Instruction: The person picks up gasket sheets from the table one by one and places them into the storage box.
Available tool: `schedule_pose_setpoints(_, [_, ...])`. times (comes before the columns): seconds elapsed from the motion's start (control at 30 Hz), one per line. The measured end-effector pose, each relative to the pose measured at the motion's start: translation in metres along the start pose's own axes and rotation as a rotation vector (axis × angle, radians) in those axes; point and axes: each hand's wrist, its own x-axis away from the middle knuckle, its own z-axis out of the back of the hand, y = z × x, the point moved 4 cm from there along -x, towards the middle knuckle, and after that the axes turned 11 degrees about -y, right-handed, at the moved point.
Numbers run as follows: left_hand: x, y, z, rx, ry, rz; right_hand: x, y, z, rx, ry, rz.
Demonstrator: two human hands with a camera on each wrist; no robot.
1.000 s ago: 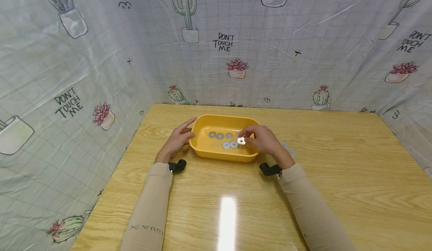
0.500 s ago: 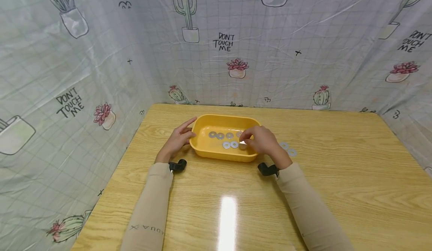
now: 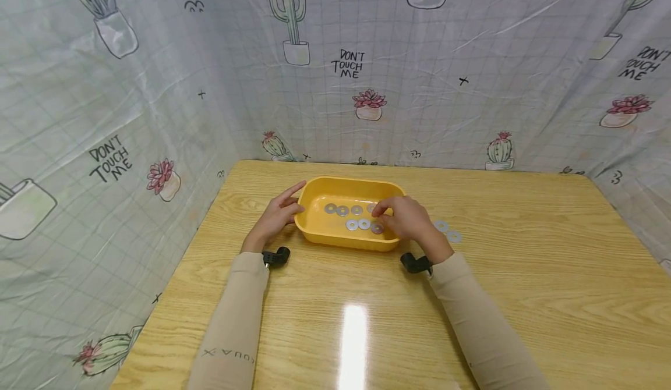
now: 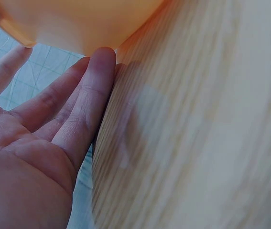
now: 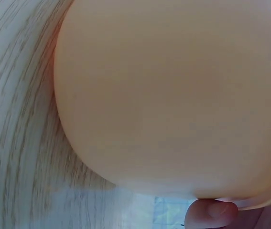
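My left hand [image 3: 276, 215] holds the left end of a yellow plastic basin [image 3: 335, 242], thumb at the rim and fingers against the outer wall. Those fingers [image 4: 85, 102] reach up to the wall in the left wrist view. Over the right end of the basin, my right hand [image 3: 409, 218] bends down with thumb and forefinger apart. Just below its fingertips a flat metal washer [image 3: 377, 228] lies on the basin floor. It ends a short row with another washer [image 3: 352, 224]. A second row, including one washer [image 3: 330, 208], lies behind, its right end partly hidden by the forefinger.
Two loose washers [image 3: 454, 236] lie on the wooden table [image 3: 524, 273], to the right of the basin beside the right wrist. A cactus-print sheet [image 3: 419, 87] hangs behind the table and along its sides.
The washer pinched in my right hand has gone down to the basin floor, and the fingers have let go of it. The left hand and the basin stay in place.
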Motion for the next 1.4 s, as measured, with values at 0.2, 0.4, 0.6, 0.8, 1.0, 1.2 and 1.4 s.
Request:
schedule_pose_setpoints(0.2, [0.0,-0.001,0.0,0.022,-0.004,-0.005,0.002,0.002,0.003,-0.073,-0.024,0.04])
schedule_pose_setpoints(0.4, [0.0,0.001,-0.001,0.018,-0.001,-0.013,0.013,0.008,0.027,-0.156,0.007,0.098])
schedule_pose_setpoints(0.6, [-0.002,0.003,-0.001,0.013,-0.001,-0.021,0.034,0.036,0.06,-0.25,0.129,0.081])
schedule_pose_setpoints(0.8, [-0.001,0.001,0.0,0.023,0.0,-0.011,0.056,0.069,0.079,-0.222,0.161,0.009])
schedule_pose_setpoints(1.0, [-0.002,0.0,0.0,0.048,0.005,-0.009,0.063,0.1,0.073,-0.155,0.093,-0.07])
schedule_pose_setpoints(1.2, [-0.003,0.0,-0.001,0.053,-0.001,-0.005,0.061,0.118,0.055,-0.111,-0.01,-0.13])
schedule_pose_setpoints(1.4, [-0.004,-0.001,0.0,0.066,-0.011,0.005,0.055,0.121,0.041,-0.151,-0.101,-0.153])
